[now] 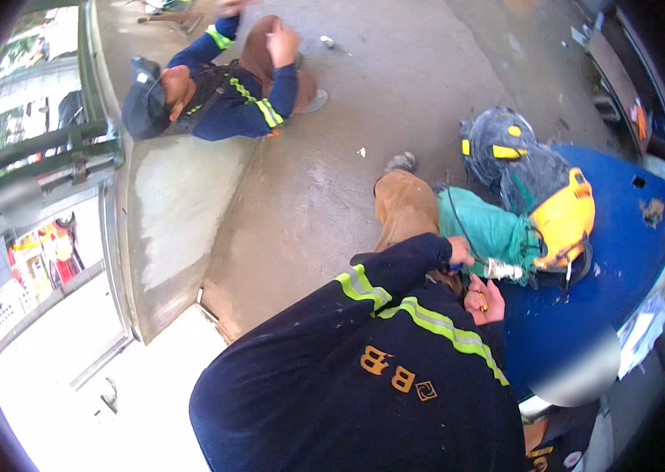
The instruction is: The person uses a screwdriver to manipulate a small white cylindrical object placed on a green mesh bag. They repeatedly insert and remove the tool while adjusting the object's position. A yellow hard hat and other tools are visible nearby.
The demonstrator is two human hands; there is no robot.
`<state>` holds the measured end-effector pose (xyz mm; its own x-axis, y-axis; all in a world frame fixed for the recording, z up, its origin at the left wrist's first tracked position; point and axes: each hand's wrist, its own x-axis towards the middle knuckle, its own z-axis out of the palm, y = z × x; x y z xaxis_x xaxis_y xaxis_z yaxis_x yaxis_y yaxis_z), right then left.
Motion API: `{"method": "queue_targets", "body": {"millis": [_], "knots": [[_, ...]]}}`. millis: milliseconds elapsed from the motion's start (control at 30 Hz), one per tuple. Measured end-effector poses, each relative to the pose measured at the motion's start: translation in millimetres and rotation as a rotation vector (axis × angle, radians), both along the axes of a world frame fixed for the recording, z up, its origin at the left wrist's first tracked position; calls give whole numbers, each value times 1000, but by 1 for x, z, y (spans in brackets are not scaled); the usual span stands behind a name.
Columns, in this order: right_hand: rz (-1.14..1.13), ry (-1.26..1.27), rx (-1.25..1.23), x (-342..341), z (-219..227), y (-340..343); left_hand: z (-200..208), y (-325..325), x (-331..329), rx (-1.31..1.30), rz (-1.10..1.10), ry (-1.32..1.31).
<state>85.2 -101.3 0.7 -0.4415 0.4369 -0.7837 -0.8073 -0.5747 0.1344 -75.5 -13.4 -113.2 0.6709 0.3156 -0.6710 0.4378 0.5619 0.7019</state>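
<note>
My left hand (460,251) is closed in front of my body, its fingers curled beside a black cable (458,224). What it grips is too small to make out. Just beyond its fingertips is a white cylindrical piece (504,270), near the cable's lower end. Close below, my right hand (486,301) has its fingers bent round a small yellow object (482,295) whose kind I cannot tell. Past both hands lies a teal cloth bundle (493,228), with a yellow hard hat (568,216) against its right side.
A dark bag (497,149) with yellow patches lies beyond the cloth, next to a blue surface (619,212). My brown-trousered leg (407,204) extends forward. At the upper left a co-worker (230,94) in a dark cap sits by a low concrete wall (183,212), both hands raised.
</note>
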Motion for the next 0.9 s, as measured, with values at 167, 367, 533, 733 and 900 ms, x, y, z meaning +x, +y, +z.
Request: {"method": "queue_targets", "body": {"millis": [167,367,533,733,900], "knots": [[111,-69,52,1,0,2,22,17,-7,-160,17,46],[-35,14,-40,0,-5,7,-17,23,1,-5,-41,19],[-4,-1,-181,-3,7,16,16,36,5,-187,-44,24],[436,-352,-319,-14,21,37,3,28,4,-136,-197,44],[1037,-957,166,-33,12,35,6,35,5,-178,-251,74]]}}
